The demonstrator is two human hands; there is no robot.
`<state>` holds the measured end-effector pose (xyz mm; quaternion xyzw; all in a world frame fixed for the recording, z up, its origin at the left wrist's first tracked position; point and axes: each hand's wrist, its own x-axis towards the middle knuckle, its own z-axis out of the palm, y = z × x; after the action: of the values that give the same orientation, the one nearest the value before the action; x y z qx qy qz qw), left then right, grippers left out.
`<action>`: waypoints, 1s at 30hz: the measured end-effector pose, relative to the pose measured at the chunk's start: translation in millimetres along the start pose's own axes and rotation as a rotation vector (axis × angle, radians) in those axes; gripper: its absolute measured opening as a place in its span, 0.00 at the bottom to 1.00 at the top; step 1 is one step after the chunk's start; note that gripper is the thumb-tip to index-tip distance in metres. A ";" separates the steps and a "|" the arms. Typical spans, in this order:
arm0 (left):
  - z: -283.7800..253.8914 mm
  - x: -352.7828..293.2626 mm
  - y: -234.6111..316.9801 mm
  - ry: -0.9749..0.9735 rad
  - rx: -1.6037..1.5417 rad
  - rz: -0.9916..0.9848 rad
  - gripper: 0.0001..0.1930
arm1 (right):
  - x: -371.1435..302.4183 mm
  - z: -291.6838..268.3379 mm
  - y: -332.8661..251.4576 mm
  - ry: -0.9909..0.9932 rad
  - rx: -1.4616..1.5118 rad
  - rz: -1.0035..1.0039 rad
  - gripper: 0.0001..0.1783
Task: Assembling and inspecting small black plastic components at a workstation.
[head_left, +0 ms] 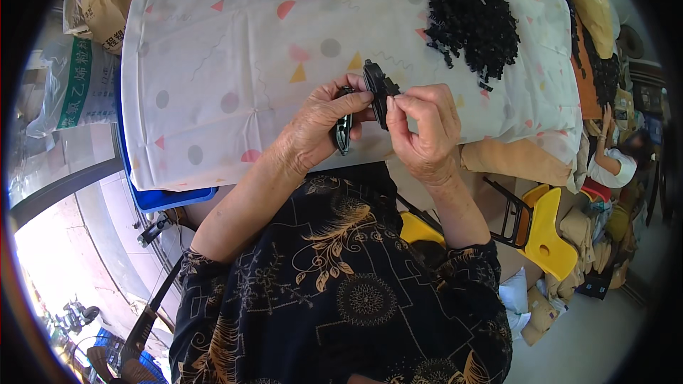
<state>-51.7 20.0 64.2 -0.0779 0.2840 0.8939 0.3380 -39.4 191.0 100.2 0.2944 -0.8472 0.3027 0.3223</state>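
We see a white, shape-printed, cloth-covered worktop (213, 50); small black plastic pieces (473, 21) heaped at one o'clock, probably for reach. Centre: left hand (320, 121) grips two oblong black plastic parts (375, 89), seemingly steadying one while right hand (428, 131) pinches its three-o'clock edge.

Mostly plastic, some paper

Handheld black parts (343, 130) look plastic, with a glossy sheen on one. Small-bits pile (473, 21) seems matt and rough. Tablecloth (206, 50) is smooth (looks vinyl-ish, creases included), yellow chair (557, 238) slick plastic, tan sack (103, 3) crinkled paper.
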 end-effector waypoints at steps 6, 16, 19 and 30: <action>-4.2 3.0 -1.5 0.007 0.068 0.016 0.07 | -2.3 8.7 -2.0 0.002 0.030 0.067 0.15; -6.3 10.5 4.7 0.078 0.205 0.103 0.06 | -9.5 19.3 4.4 -0.089 0.174 0.319 0.09; -4.6 11.4 8.6 0.083 0.359 0.099 0.09 | -9.6 20.9 8.8 -0.077 0.524 0.713 0.07; 3.8 14.9 7.4 0.133 0.834 0.186 0.26 | -3.1 30.0 15.6 -0.164 1.189 1.183 0.25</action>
<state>-67.7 26.0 65.8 0.0338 0.6477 0.7224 0.2395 -59.3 180.9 74.7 -0.0561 -0.5820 0.7951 -0.1609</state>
